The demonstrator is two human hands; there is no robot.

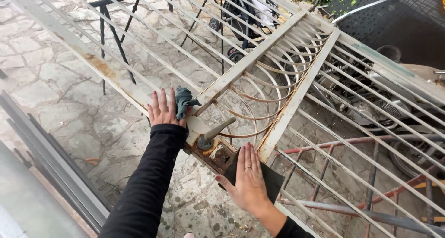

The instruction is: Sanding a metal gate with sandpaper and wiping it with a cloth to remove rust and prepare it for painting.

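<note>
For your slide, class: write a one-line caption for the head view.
Left hand presses a grey rag and right hand a dark abrasive sheet against a rusty white metal gate laid flat.

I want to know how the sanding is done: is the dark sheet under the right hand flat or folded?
Flat: the dark sheet lies spread under the right hand, open palm pressing it on the metal gate.

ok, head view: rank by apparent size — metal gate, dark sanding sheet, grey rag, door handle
1. metal gate, spans the frame
2. dark sanding sheet, partly under the right hand
3. grey rag and door handle: look alike in size, and the left hand hides part of the rag, so unranked
</note>
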